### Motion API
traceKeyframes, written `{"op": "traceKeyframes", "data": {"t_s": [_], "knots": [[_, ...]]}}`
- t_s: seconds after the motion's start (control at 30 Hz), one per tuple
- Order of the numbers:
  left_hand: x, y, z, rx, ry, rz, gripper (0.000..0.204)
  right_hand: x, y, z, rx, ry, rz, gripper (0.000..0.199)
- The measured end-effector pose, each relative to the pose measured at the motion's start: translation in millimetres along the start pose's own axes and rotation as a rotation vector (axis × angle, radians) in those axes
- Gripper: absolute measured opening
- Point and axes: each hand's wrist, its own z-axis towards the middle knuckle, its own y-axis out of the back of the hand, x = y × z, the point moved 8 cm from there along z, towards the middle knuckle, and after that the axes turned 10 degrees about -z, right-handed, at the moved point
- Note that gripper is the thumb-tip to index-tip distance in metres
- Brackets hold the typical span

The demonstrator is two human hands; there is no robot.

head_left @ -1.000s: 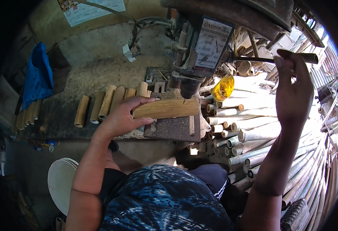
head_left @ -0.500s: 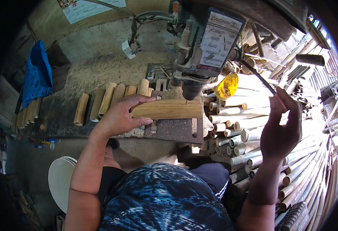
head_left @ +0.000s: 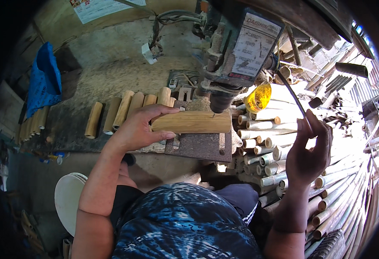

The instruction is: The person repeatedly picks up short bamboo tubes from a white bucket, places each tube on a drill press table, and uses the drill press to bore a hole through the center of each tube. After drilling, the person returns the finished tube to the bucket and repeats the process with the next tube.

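Observation:
My left hand (head_left: 138, 128) grips the left end of a short bamboo piece (head_left: 189, 123), thumb on the near side and fingers on the far side. The bamboo lies sideways on the slotted metal table (head_left: 193, 149) of a drill press (head_left: 252, 47). Over its right end hangs the chuck (head_left: 221, 102), and the thin drill bit (head_left: 214, 115) meets or nearly meets the bamboo; I cannot tell which. To the right, my right hand (head_left: 309, 149) is closed around the end of the press's thin dark feed lever (head_left: 294, 96).
Several cut bamboo pieces (head_left: 122, 110) stand along the workbench (head_left: 75, 129), with a blue bag (head_left: 44, 82) at its left. A yellow container (head_left: 258, 98) and a big stack of bamboo poles (head_left: 280, 166) lie to the right. A white round stool (head_left: 68, 200) is below left.
My right hand has drawn the lever down and slightly toward me. My left hand still holds the bamboo under the chuck. The whole view has shifted a little.

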Motion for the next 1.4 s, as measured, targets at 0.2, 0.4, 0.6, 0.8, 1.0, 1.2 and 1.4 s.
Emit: {"op": "traceKeyframes", "data": {"t_s": [0.2, 0.4, 0.6, 0.8, 1.0, 1.2, 1.4], "knots": [[-1, 0, 0, -0.032, -0.025, 0.002, 0.061, 1, 3, 7, -0.004, 0.038, -0.008, 0.021], [-1, -1, -4, -0.031, -0.069, 0.034, 0.057, -3, 5, 13, 0.031, -0.04, 0.042, 0.017], [-7, -3, -6, -0.079, -0.203, 0.156, 0.059, -24, 7, 30, 0.139, -0.27, 0.107, 0.015], [13, 1, -15, -0.123, -0.049, 0.004, 0.06, -42, -15, 102, 0.102, -0.18, 0.269, 0.029], [32, 24, -26, -0.145, -0.161, -0.065, 0.066, -54, -42, 142, 0.106, -0.156, -0.155, 0.025], [68, 28, -17, -0.06, 0.097, -0.563, 0.064, -70, -55, 145, 0.167, -0.263, -0.123, 0.032], [60, 32, -13, -0.034, 0.042, -0.439, 0.067, -69, -55, 145, 0.178, -0.279, 0.028, 0.026]]}}
